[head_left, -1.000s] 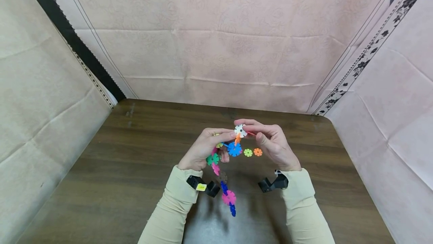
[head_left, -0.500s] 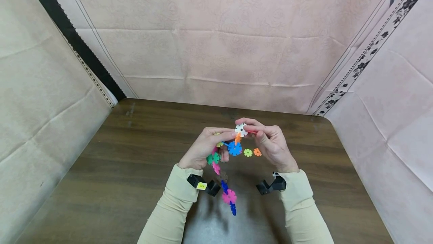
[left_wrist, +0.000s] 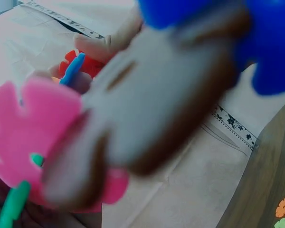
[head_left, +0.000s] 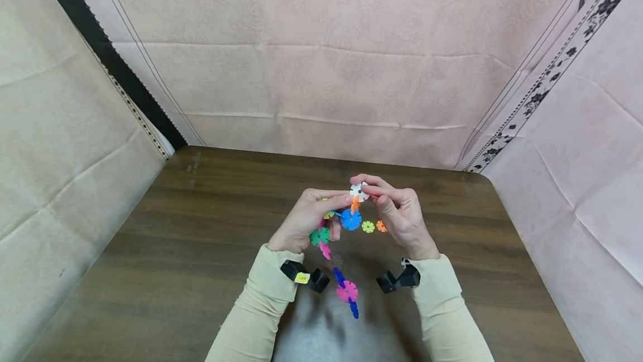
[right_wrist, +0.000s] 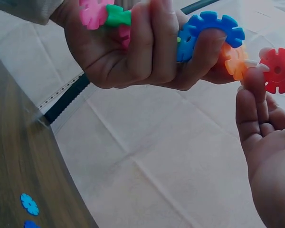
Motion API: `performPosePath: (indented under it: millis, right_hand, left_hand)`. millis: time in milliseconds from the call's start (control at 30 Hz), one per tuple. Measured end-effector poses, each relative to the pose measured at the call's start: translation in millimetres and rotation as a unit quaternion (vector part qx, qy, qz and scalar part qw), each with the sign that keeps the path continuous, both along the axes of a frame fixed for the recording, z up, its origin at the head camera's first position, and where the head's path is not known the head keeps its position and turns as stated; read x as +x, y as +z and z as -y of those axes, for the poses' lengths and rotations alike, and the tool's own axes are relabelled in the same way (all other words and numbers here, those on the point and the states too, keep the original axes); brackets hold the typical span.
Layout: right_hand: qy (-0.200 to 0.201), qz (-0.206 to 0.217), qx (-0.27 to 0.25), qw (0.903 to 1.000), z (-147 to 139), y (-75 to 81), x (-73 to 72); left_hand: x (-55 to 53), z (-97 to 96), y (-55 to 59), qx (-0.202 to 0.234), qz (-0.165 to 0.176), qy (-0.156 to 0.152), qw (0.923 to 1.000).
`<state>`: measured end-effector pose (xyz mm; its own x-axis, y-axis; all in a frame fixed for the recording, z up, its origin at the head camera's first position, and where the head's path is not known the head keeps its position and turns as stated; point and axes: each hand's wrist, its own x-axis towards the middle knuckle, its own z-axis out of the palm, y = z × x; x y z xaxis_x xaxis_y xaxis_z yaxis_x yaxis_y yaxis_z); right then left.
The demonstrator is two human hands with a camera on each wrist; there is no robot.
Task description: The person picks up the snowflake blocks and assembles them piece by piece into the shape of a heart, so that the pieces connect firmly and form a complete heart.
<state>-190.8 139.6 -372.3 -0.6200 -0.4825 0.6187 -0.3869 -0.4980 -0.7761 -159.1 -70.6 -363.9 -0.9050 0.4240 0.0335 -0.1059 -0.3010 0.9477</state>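
Swinging slightly rightward since the earlier frame, our chain's [head_left: 347,291] tail dangles over the table [head_left: 176,295], while our right hand [head_left: 403,212] has edged left. We judge the work well along: many flower discs are linked, up to the white disc [head_left: 359,191]. Whether the red disc [right_wrist: 277,71] is fully seated there, we cannot tell; a lime disc [head_left: 368,227] and a loose orange disc [head_left: 382,226] remain unattached. Our left hand [head_left: 311,216] curls around the chain's upper part; our right pinches the red disc.
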Motion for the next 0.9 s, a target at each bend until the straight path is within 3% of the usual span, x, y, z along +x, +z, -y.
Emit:
performPosePath:
  millis: [367, 667, 767, 900]
  right_hand:
    - [0.017, 0.018, -0.020, 0.9995, 1.5, 0.3, 0.5]
    - [0.014, 0.016, 0.010, 0.9997, -1.7, 2.0, -0.9]
    - [-0.002, 0.022, 0.026, 0.9994, -2.6, 2.9, -0.7]
    - [-0.053, 0.052, 0.059, 0.9955, -4.8, 3.4, 0.8]
  left_hand:
    - [0.3, -1.5, 1.1, 0.008, -0.009, 0.001, 0.9999]
    - [0.1, -3.7, -0.8, 0.015, 0.009, 0.019, 0.9997]
    - [-0.9, -4.7, -1.1, 0.008, 0.005, 0.025, 0.9996]
    - [-2.8, -4.9, -2.0, -0.004, 0.001, 0.029, 0.9996]
